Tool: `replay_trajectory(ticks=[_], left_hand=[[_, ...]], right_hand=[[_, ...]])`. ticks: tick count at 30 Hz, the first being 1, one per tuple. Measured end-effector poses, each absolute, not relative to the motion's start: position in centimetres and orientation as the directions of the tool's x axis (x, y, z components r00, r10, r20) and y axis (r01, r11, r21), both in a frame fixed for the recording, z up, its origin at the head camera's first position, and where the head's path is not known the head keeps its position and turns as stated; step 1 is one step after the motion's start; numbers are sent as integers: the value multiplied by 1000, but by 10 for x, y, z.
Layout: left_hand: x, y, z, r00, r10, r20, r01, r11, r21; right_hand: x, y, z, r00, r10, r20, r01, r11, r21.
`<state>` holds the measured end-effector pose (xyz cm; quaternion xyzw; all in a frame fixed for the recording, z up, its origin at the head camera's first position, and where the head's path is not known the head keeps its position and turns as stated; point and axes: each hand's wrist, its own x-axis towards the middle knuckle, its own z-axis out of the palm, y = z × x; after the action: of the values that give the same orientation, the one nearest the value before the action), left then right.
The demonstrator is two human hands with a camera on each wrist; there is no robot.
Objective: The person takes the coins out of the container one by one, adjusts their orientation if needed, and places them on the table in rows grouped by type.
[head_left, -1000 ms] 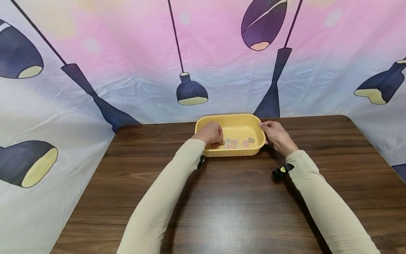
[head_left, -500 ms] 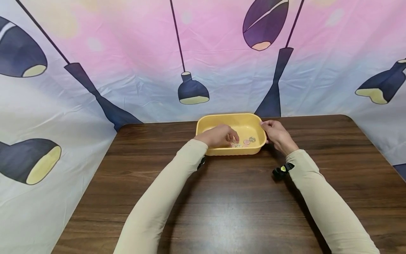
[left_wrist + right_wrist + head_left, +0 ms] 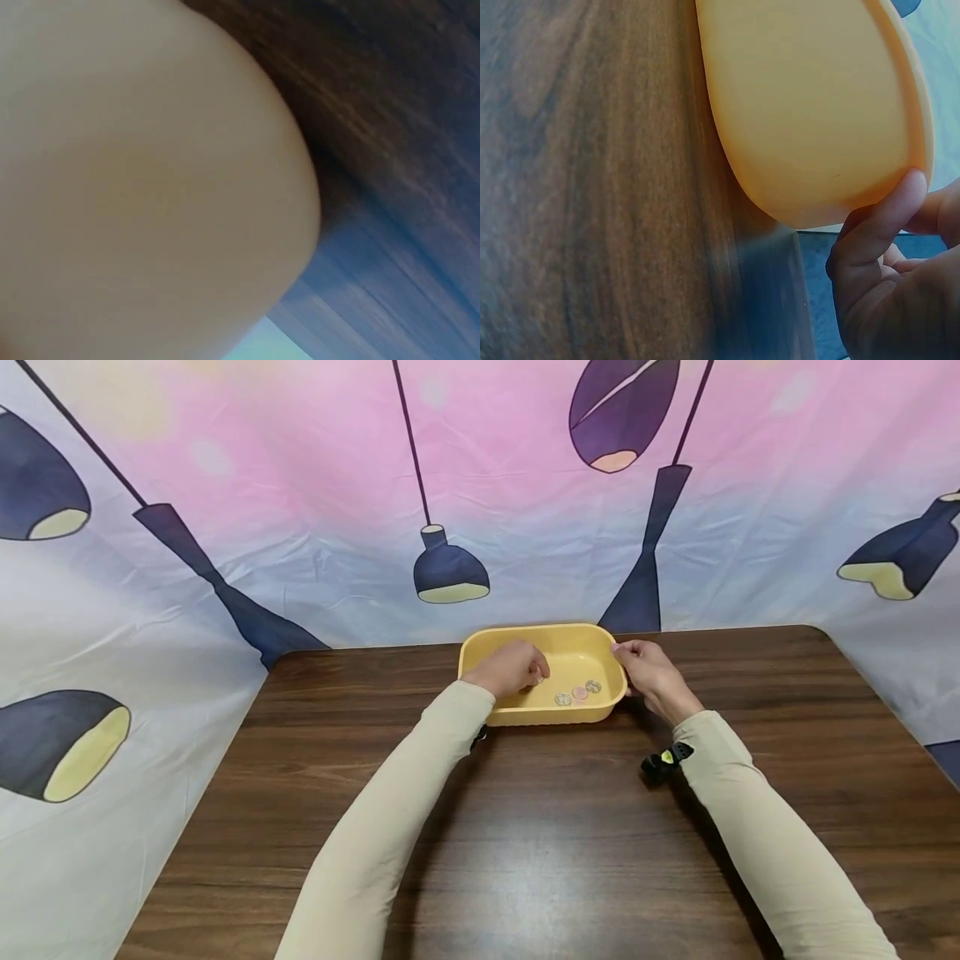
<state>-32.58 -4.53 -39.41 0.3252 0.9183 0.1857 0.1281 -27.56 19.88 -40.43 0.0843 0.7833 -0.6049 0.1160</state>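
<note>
A shallow yellow plastic tray [image 3: 577,660] stands near the table's far edge. My right hand [image 3: 654,678] grips its right rim; in the right wrist view, the thumb of that hand [image 3: 892,274] presses on the tray's outer wall [image 3: 810,112]. Inside the left half is my left hand [image 3: 513,668], fingers curled, with a small pale coin showing at the fingertips [image 3: 538,670]. Right of it on the tray floor lie a silver coin [image 3: 563,699], a copper-coloured coin [image 3: 580,692] and another silver coin [image 3: 593,686]. The left wrist view is mostly filled by the tray's outside [image 3: 150,187].
The brown wooden table [image 3: 540,827] reaches toward me from the tray. Close behind its far edge hangs a cloth backdrop [image 3: 315,527] printed with lamps. A black wrist camera [image 3: 660,766] sits on the right sleeve.
My left hand reached right over the coins, then drew back left and up. Fewer coins show on the tray floor now. My right hand keeps its grip on the rim.
</note>
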Motion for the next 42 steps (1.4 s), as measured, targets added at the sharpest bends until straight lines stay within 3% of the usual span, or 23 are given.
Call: replay_trajectory(ticks=[8, 17, 34, 42], left_hand=[[-330, -66, -374, -829, 560, 5, 508, 749, 426], [-315, -83, -345, -882, 458, -113, 381, 833, 402], [-321, -72, -380, -913, 377, -157, 292, 871, 395], [-328, -63, -391, -912, 398, -99, 364, 897, 252]], right_hand=[[-277, 197, -401, -963, -1, -271, 261, 267, -928], [-276, 201, -402, -965, 2, -264, 255, 265, -930], [-276, 200, -406, -964, -8, -265, 250, 304, -919], [-275, 201, -407, -965, -11, -261, 245, 308, -919]])
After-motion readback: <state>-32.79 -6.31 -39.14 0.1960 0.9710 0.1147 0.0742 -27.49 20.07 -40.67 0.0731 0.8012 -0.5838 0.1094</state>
